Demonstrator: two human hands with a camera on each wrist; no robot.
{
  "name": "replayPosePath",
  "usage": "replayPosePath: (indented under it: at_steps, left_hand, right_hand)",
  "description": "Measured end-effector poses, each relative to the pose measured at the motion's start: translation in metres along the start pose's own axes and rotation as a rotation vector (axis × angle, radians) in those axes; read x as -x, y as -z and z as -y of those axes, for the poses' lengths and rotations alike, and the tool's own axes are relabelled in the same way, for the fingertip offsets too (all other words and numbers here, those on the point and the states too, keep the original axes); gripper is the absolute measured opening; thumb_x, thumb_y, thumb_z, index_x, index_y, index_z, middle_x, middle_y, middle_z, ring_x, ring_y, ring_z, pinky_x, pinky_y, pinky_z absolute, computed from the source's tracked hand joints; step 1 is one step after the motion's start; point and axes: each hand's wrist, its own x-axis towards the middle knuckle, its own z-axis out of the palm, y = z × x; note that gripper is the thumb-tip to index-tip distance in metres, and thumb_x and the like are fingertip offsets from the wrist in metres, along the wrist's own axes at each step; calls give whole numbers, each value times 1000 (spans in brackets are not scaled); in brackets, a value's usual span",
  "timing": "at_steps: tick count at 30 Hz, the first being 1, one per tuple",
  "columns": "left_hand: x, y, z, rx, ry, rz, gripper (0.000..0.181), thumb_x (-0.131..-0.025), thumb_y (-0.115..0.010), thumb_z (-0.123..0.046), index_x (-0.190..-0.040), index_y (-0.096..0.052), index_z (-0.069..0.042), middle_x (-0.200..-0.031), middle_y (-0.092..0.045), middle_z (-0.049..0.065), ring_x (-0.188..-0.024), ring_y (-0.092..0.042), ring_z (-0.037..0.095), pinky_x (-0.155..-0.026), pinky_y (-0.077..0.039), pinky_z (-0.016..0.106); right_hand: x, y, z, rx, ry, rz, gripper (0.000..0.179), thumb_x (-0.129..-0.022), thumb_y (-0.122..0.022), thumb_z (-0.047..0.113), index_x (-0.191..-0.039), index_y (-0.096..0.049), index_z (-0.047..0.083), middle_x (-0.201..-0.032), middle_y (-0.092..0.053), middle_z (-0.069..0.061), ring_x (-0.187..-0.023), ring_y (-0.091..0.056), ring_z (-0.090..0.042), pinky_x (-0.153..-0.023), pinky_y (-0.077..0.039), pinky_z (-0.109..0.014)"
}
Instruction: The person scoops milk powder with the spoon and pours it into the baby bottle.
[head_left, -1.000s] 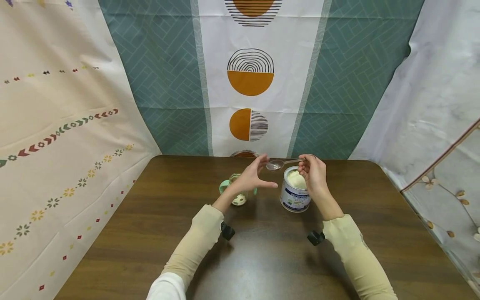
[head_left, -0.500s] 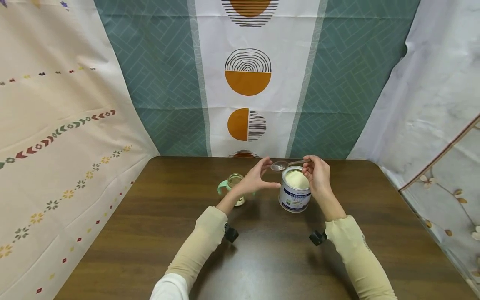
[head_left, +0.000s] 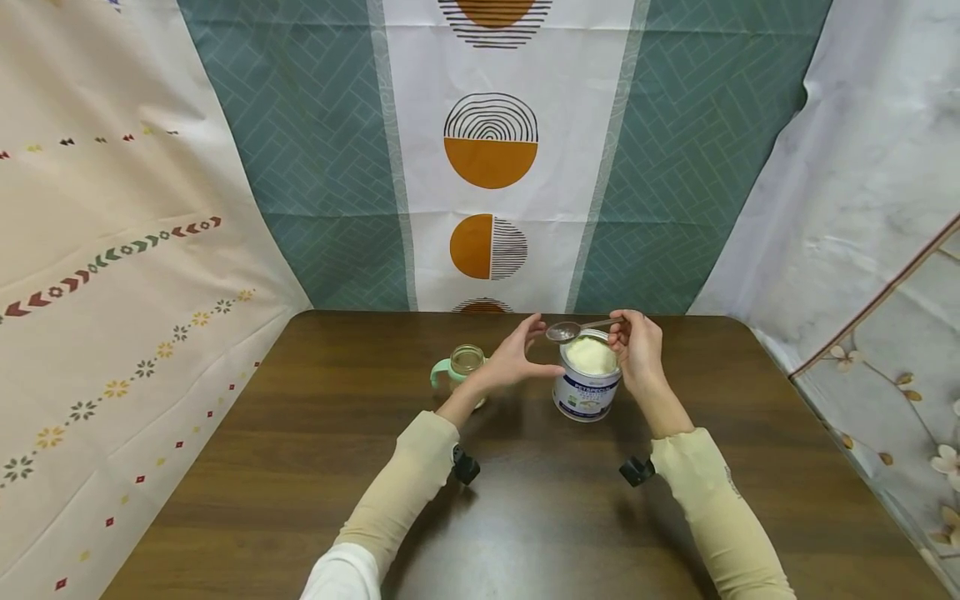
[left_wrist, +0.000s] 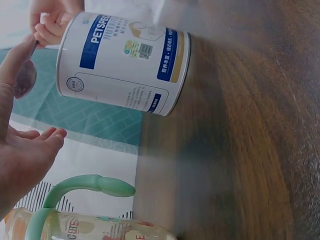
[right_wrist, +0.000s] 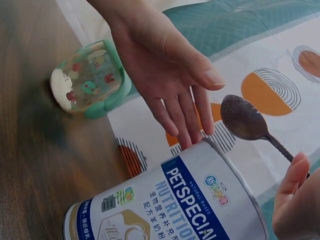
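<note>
A metal spoon (head_left: 563,332) is held by my right hand (head_left: 636,346), which pinches its handle. Its bowl hangs over the left rim of a white and blue can (head_left: 587,395) filled with pale powder (head_left: 591,357). In the right wrist view the spoon bowl (right_wrist: 244,119) seems to carry little or nothing. My left hand (head_left: 512,360) is spread beside the can, thumb apart from the fingers, close to the spoon bowl and holding nothing. Partly behind that wrist stands a clear bottle (head_left: 467,360) with green handles, uncapped; pale powder shows at its bottom (right_wrist: 62,90).
The brown wooden table (head_left: 540,517) reaches back to a green and white patterned curtain (head_left: 495,250). Cream cloth (head_left: 135,333) hangs at the left and pale floral cloth (head_left: 877,275) at the right. Both wrists wear small black cameras.
The spoon has shifted slightly right, from beside the can to over its rim. My left hand has followed a little to the right, still spread. The head view has drifted slightly.
</note>
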Motion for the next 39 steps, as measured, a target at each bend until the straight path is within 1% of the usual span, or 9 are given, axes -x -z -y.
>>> replayPosePath:
  at_steps: [3,8,13,19,25,28,34,37,39]
  left_hand:
    - [-1,-2,2,2,3,-2,101,-79,-80,-22,-155,-14,-8,-155,-33,13,-145,-31,28,-119,-28,39]
    - [-4,-6,5,-4,-5,4,99,-78,-81,-24,-154,-17,-12,-155,-32,15,-144,-32,32,-118,-29,45]
    - [-7,-11,8,-22,-33,16,95,-78,-81,-22,-152,-23,-11,-153,-35,16,-143,-34,30,-118,-30,41]
    - [-8,-16,10,-26,-33,30,93,-79,-80,-22,-152,-23,-12,-152,-36,15,-143,-35,29,-118,-30,40]
    - [-9,-20,13,-27,-34,38,97,-78,-81,-21,-153,-21,-11,-152,-37,14,-143,-35,31,-117,-30,46]
    - [-10,-24,13,-49,-26,43,101,-76,-83,-21,-154,-20,-11,-153,-36,13,-143,-34,31,-117,-31,47]
    - [-11,-30,15,-110,-4,63,107,-74,-84,-27,-155,-16,-13,-155,-33,9,-144,-33,25,-117,-31,43]
    - [-11,-32,16,-104,1,70,108,-74,-84,-28,-155,-14,-12,-157,-31,8,-143,-33,23,-117,-31,43]
    - [-12,-33,17,-88,-2,72,108,-75,-84,-27,-155,-14,-11,-157,-30,8,-143,-33,23,-117,-30,45]
  right_hand:
    - [-1,1,0,3,-8,-5,34,-101,-39,9,-76,-63,8,-57,-54,2,-45,-49,-6,-41,-40,-12]
    - [-3,2,0,21,5,-22,33,-100,-39,9,-76,-62,8,-58,-53,3,-45,-48,-6,-41,-39,-12]
    - [-4,4,-1,30,20,-50,33,-100,-39,9,-74,-61,9,-56,-52,4,-44,-46,-5,-40,-37,-12]
    - [-7,6,-2,72,46,-98,34,-99,-40,10,-71,-60,10,-54,-49,5,-41,-43,-4,-39,-32,-13]
    - [-10,8,0,140,91,-146,31,-98,-40,10,-72,-58,10,-53,-47,5,-41,-40,-4,-39,-30,-15]
    - [-6,6,3,158,118,-143,29,-97,-39,9,-74,-57,7,-54,-46,3,-41,-39,-6,-40,-29,-17]
    - [4,0,9,182,183,-120,30,-98,-38,7,-75,-56,3,-55,-46,1,-41,-39,-6,-40,-31,-18]
    - [0,3,6,211,217,-126,29,-98,-38,8,-76,-57,2,-56,-46,1,-41,-39,-5,-40,-33,-17]
    - [-3,5,2,248,258,-140,29,-99,-39,8,-76,-56,3,-57,-45,0,-42,-39,-4,-40,-33,-16]
